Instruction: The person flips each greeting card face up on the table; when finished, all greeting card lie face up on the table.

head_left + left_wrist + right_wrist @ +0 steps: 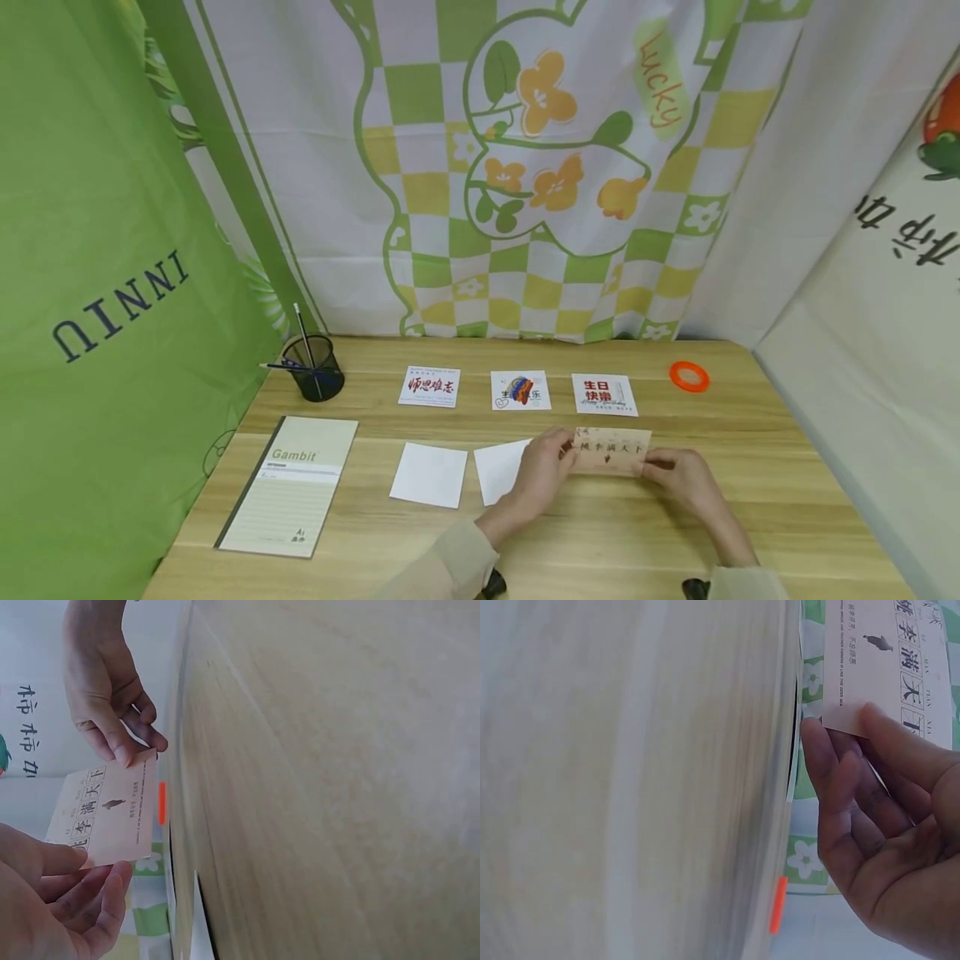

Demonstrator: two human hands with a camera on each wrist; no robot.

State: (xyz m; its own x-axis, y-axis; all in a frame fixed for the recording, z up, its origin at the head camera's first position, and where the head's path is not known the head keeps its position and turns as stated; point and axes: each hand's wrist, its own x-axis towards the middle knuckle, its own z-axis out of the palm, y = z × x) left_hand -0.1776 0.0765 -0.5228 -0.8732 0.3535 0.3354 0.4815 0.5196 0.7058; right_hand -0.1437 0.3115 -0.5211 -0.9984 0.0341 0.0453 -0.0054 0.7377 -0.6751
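Both hands hold a pale pink greeting card (611, 451) with black Chinese characters and a small dark figure, raised above the table at its right half. My left hand (542, 467) pinches the card's left end between thumb and fingers. At the opposite end my right hand (684, 479) pinches it, thumb on the printed face, as the right wrist view shows up close. Partly behind the left hand lies a blank white square card (498, 468). Another blank white card (428, 475) lies to its left.
Along the back lie three printed cards: one with red script (429, 387), a colourful one (521, 390) and a red-lettered one (604, 394). An orange ring (688, 377) is at back right. A mesh pen holder (316, 368) and a notebook (288, 487) occupy the wooden table's (600, 542) left side.
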